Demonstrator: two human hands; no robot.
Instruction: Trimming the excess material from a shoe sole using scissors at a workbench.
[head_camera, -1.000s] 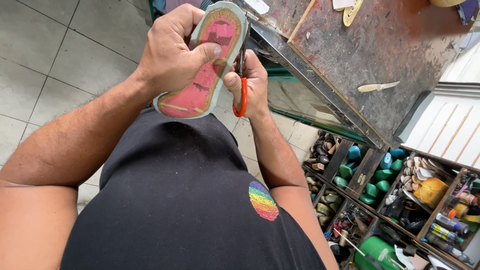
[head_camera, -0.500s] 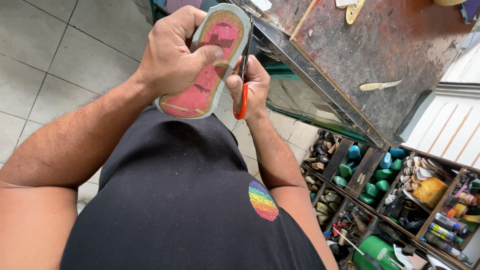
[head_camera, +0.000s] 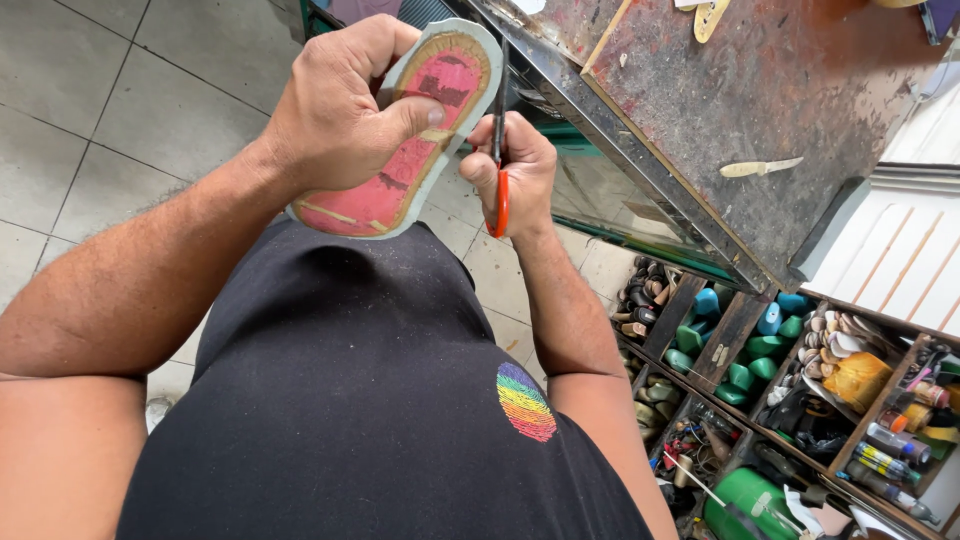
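Note:
My left hand (head_camera: 345, 110) grips a shoe sole (head_camera: 400, 170) from above, thumb pressed across its pink inner face; the sole has a grey rim and tan edging. My right hand (head_camera: 515, 170) holds orange-handled scissors (head_camera: 500, 195) upright at the sole's right edge, the dark blades running up along the rim. Both hands are raised in front of my black shirt.
A worn, stained workbench (head_camera: 760, 110) with a metal edge stands to the right, a small knife-like tool (head_camera: 760, 167) lying on it. Below it, wooden compartments (head_camera: 790, 380) hold green and blue shoe lasts, bottles and small parts. Grey floor tiles (head_camera: 90, 130) lie to the left.
The sole and both hands have shifted slightly; the scissors stay at the sole's right edge.

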